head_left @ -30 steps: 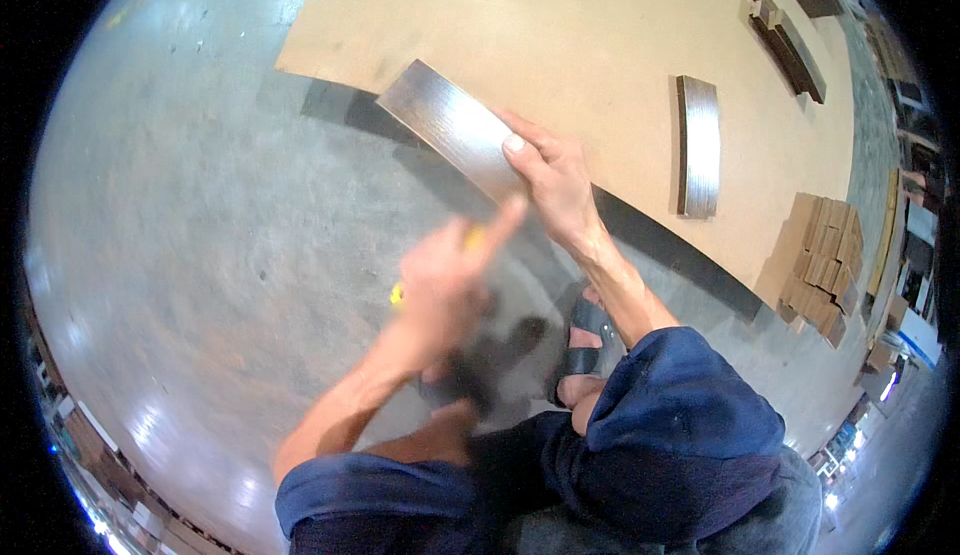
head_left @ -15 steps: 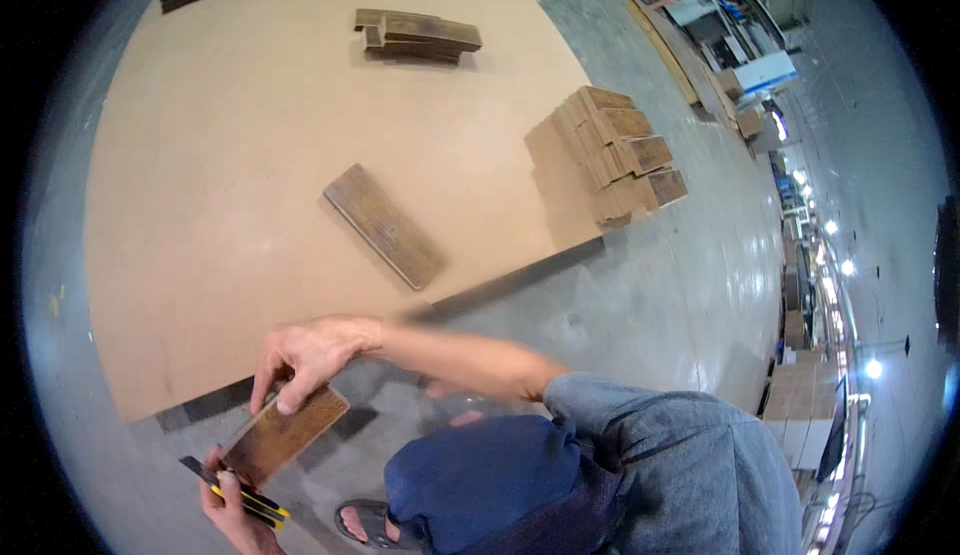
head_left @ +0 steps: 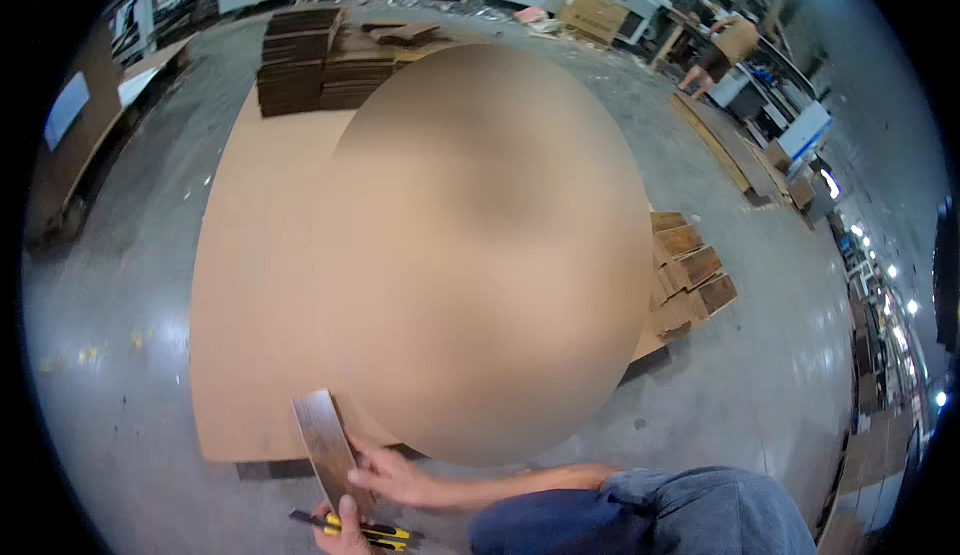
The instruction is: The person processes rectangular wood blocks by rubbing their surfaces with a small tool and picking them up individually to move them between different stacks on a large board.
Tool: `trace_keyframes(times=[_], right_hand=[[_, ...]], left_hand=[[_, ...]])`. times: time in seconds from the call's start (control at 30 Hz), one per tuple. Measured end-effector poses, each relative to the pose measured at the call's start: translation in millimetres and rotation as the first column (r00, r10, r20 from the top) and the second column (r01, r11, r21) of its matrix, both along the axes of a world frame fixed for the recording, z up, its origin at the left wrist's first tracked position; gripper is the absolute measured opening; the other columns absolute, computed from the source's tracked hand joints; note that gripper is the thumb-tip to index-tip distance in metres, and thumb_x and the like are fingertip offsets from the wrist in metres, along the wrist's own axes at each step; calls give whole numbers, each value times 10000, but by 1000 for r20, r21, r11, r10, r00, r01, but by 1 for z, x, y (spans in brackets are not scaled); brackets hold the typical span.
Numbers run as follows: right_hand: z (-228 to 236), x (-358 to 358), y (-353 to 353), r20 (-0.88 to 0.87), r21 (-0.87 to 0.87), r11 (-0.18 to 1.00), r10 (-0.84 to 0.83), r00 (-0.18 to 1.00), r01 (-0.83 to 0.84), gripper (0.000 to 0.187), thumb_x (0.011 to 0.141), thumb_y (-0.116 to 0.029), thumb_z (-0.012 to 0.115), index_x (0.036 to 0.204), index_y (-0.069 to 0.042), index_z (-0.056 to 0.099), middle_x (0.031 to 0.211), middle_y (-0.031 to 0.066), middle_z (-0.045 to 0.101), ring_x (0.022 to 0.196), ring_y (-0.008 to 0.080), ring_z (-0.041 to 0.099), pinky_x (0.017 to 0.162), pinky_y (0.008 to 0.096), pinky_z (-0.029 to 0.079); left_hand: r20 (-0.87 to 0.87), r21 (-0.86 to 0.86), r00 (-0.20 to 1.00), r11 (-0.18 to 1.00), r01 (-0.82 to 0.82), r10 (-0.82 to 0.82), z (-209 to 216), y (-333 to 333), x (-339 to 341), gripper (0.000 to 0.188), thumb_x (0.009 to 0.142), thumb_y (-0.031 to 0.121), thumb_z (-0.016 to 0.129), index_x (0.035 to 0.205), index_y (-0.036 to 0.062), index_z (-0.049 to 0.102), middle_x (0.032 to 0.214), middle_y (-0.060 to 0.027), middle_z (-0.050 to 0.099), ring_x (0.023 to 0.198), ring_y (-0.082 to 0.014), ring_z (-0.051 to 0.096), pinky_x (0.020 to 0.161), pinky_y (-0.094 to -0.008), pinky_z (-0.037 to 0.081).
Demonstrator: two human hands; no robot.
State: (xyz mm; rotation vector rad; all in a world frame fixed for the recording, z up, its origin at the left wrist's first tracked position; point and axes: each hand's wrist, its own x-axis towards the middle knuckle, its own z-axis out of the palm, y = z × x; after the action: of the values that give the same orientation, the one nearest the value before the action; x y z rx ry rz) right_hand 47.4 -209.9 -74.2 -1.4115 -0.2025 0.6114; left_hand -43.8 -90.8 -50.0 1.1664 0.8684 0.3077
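Note:
A short brown wood plank (head_left: 325,440) stands tilted up at the near edge of the big tan board (head_left: 262,305). My left hand (head_left: 345,533) grips its lower end, thumb on the face. The same hand also holds a black-and-yellow utility knife (head_left: 385,532), lying crosswise under the thumb with its dark tip to the left. My right hand (head_left: 395,477) is at the plank's right edge, fingers spread and touching it. A large blurred oval hides the middle of the board and whatever lies there.
Stacks of dark planks (head_left: 300,60) sit at the board's far left. A pile of brown wood pieces (head_left: 690,275) is at its right edge. Grey floor (head_left: 130,355) surrounds the board. Far right, another person (head_left: 735,40) stands by a bench; a cardboard box (head_left: 592,17) is at the back.
The view has shifted up and shows more of the room. The plank has turned more upright; my right hand has moved from its upper end to its right edge, fingers now spread.

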Motion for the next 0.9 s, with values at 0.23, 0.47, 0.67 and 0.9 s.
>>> trace_keyframes(times=[0.23, 0.47, 0.67, 0.9], right_hand=[[28, 87, -35, -344, 25, 852, 498, 796, -522, 565, 1024, -236, 491, 1523, 3, 374, 1306, 115, 636, 1170, 192, 600, 1027, 355, 468], [32, 103, -4, -13, -196, 848, 500, 866, -492, 446, 1017, -169, 446, 1396, 38, 556, 1291, 165, 663, 1176, 240, 622, 1050, 359, 459], [33, 92, -1, 38, -336, 855, 432, 901, -396, 443, 1004, -209, 475, 1366, 17, 593, 1307, 178, 666, 1204, 261, 618, 1072, 377, 448], [30, 98, 1, 101, -326, 872, 416, 904, -365, 435, 1004, -212, 491, 1357, 19, 599, 1285, 189, 678, 1188, 254, 630, 1054, 371, 464]], left_hand=[[-52, -110, 944, 941, 319, -326, 32, 33, 7, 519, 1035, 238, 567, 1480, 30, 398, 947, -54, 652, 755, -86, 550, 668, -210, 442], [-171, 548, 945, 770, 328, -280, 9, 76, 14, 494, 1010, 60, 530, 1501, 103, 498, 1102, -71, 693, 905, -108, 608, 774, -274, 508], [-261, 714, 927, 592, 374, -271, -10, 94, 32, 519, 972, -20, 535, 1456, 162, 572, 1070, -54, 713, 879, -118, 627, 793, -292, 520], [-392, 789, 889, 412, 456, -235, -10, 86, 28, 547, 957, -50, 509, 1450, 178, 575, 1033, -169, 686, 851, -213, 647, 805, -340, 532]])
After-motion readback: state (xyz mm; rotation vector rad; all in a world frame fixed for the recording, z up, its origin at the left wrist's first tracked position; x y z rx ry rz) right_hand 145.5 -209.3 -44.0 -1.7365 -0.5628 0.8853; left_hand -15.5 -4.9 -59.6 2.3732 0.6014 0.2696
